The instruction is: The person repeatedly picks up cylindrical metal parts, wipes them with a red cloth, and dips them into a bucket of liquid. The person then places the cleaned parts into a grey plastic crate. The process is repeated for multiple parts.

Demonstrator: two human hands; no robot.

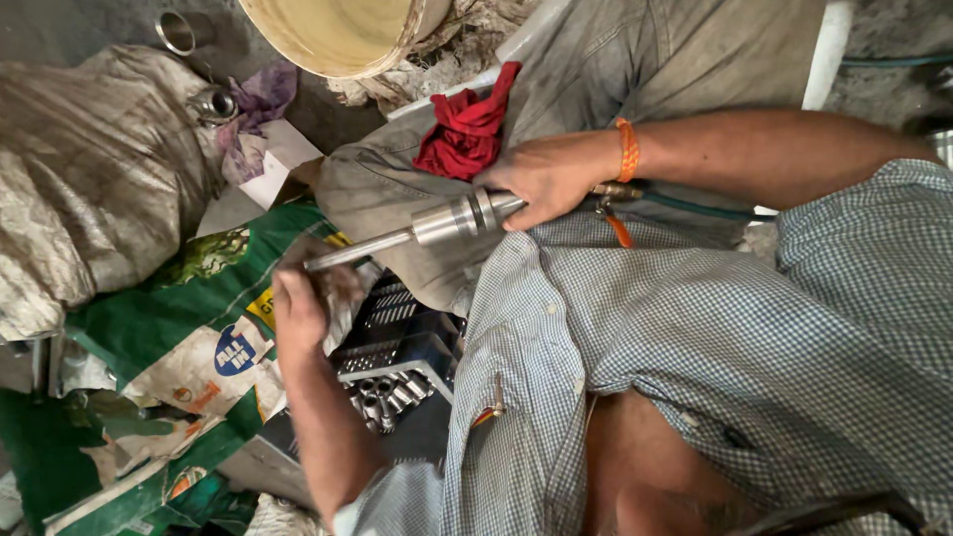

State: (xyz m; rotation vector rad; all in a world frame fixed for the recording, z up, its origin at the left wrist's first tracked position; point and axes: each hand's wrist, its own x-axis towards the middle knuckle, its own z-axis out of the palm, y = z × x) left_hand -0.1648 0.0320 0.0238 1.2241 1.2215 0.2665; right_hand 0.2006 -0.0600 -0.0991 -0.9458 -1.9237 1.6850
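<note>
Fingers [541, 194] gripping steel air tool [452, 220], green sacks [149, 328] (dirty floor)

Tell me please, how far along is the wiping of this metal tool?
Looks done: the steel tool shines along its thick body. In hand: the right hand grips its hose end, while the left hand wraps a grey cloth around the thin rod's tip. Left: probably the covered tip, whose state is hidden.

Grimy floor [60, 30], green printed sack [129, 328], socket tray [397, 382]
</note>
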